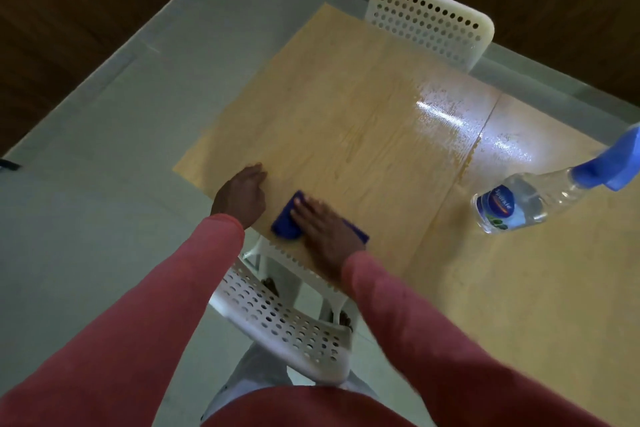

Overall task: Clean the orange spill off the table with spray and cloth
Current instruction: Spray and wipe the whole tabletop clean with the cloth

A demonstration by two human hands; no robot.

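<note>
My right hand [323, 229] presses flat on cloth [285, 220]; left hand [242, 196] rests open beside it. Orange streak [468, 163] lies far-right of cloth, nr bottle [519, 203] — right hand's closer.

Dining room: table [346, 114], perforated chairs [429, 21]

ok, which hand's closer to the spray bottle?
Right. The right hand presses flat on the blue cloth, across open tabletop from the spray bottle. The left hand rests at the table's edge, beyond the cloth, farther away.

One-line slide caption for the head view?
Right hand presses blue cloth on wooden table; spray bottle stands aside.
</note>
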